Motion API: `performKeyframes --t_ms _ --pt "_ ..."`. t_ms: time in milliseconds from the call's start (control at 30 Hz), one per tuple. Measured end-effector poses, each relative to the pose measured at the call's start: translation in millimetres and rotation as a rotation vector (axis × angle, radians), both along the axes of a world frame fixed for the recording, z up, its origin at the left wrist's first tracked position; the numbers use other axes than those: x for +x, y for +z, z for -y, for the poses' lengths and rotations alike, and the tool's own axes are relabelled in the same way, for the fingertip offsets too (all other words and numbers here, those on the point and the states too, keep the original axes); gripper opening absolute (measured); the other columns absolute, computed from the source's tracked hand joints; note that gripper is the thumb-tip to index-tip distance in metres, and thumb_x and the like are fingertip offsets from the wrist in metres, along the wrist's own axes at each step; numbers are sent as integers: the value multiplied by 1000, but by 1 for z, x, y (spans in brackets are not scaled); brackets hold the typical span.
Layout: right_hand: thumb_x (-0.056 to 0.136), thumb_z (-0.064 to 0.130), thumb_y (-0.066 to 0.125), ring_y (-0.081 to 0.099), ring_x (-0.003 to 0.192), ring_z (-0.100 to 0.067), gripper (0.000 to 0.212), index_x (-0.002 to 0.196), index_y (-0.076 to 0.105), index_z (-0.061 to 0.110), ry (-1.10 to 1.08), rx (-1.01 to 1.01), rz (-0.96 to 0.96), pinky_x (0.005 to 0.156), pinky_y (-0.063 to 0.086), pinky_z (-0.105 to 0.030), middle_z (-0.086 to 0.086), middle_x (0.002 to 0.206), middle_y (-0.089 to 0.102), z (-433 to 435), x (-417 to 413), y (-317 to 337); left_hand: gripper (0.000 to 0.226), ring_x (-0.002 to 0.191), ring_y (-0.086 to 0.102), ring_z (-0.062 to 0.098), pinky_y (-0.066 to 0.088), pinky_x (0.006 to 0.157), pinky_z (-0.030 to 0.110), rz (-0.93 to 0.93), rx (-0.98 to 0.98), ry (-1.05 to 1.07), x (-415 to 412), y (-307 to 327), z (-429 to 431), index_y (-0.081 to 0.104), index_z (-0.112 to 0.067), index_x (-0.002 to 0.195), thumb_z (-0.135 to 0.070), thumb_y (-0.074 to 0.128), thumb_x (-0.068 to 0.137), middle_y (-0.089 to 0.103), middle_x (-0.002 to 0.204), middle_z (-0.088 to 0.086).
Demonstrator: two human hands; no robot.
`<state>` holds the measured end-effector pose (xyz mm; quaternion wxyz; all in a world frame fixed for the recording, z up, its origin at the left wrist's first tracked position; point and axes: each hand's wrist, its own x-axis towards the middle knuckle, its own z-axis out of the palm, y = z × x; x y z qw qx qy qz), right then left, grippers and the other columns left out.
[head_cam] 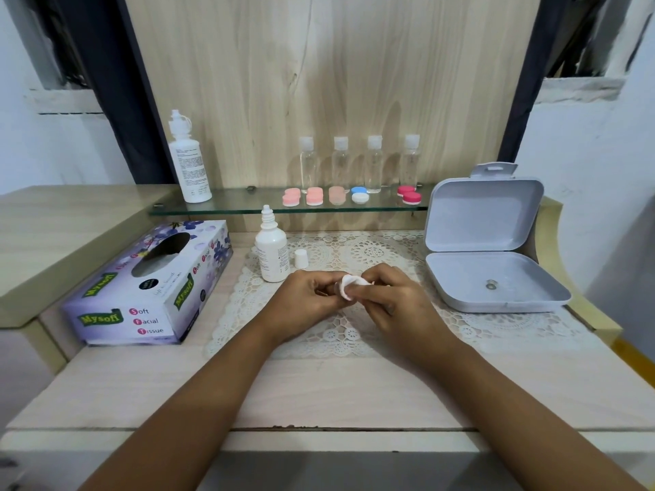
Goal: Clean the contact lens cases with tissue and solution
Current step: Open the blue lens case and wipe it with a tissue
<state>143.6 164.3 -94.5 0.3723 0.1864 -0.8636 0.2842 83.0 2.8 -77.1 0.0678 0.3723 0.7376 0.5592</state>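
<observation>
Both hands meet in the middle of the frame, above a lace mat (354, 334) on the wooden table (319, 391). The right hand (393, 301) pinches a white wad of tissue (348, 287) with curled fingers, pressing it against a small clear thing (335, 289) gripped in the curled fingers of the left hand (304, 299); that thing is too hidden to name. Just above the left hand stands the open solution bottle (272, 253), its cap (301, 258) beside it. The tissue box (152, 281) lies at left. Coloured lens cases (314, 197) sit on the glass shelf (248, 205) at centre. An open grey box (489, 221) is at right.
</observation>
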Motion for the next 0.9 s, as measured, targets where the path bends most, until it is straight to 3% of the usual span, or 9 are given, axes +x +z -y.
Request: performKeyframes --t_ms 100,200,267,400,533,633,733,800,900 --pt "83 10 59 55 72 -23 18 94 73 11 -103 -2 -16 66 33 -15 -4 80 58 -6 -3 0 30 86 60 13 51 89 37 43 7 56 -3 0 0 70 -23 106 -12 73 79 66 102 25" --pt "82 10 59 56 71 -24 19 95 73 10 -199 -17 -32 63 36 -21 -6 81 59 -10 -2 1 30 85 62 5 51 82 22 80 48 61 -2 2 0 69 -24 102 -7 71 78 72 99 10" --pt "81 9 60 54 71 -20 19 96 73 10 -182 5 -49 65 33 -17 -5 82 59 -8 -1 1 30 87 63 4 50 82 19 104 75 53 -1 3 0 69 -21 103 -4 70 79 72 96 2" --pt "82 6 61 49 69 -14 19 97 73 10 -87 51 -35 64 29 -12 -4 82 58 -6 1 2 32 90 63 4 50 83 19 123 101 73 -2 3 0 67 -16 108 -2 69 79 72 96 1" --pt "81 8 61 53 70 -11 19 96 73 8 -126 -33 -45 61 36 -15 -7 82 61 -10 2 7 31 85 60 2 48 79 15 116 94 73 -1 4 0 66 -23 105 -6 69 79 70 93 0" --pt "84 11 59 53 71 -14 19 95 73 6 -158 -114 -7 60 39 -18 -9 80 60 -13 1 9 30 85 60 -5 46 77 12 120 94 41 0 4 0 67 -24 102 -5 69 79 71 89 -14" --pt "87 12 62 59 81 -17 19 104 71 8 -200 -259 163 66 39 -9 -4 86 58 -10 4 15 30 81 58 -4 45 77 12 74 68 55 0 3 0 67 -25 103 -6 69 80 69 92 -8" --pt "88 18 61 57 93 -10 27 114 65 10 -166 -405 365 72 37 0 6 96 58 -8 6 18 31 78 56 -2 46 74 12 35 29 69 -1 3 0 66 -21 110 -9 69 81 68 96 -3" --pt "87 19 63 57 100 -5 30 115 64 11 -117 -505 495 81 41 -8 6 105 63 -8 6 22 35 85 59 2 50 83 17 29 8 63 -2 1 0 65 -23 113 -8 68 82 69 108 0"
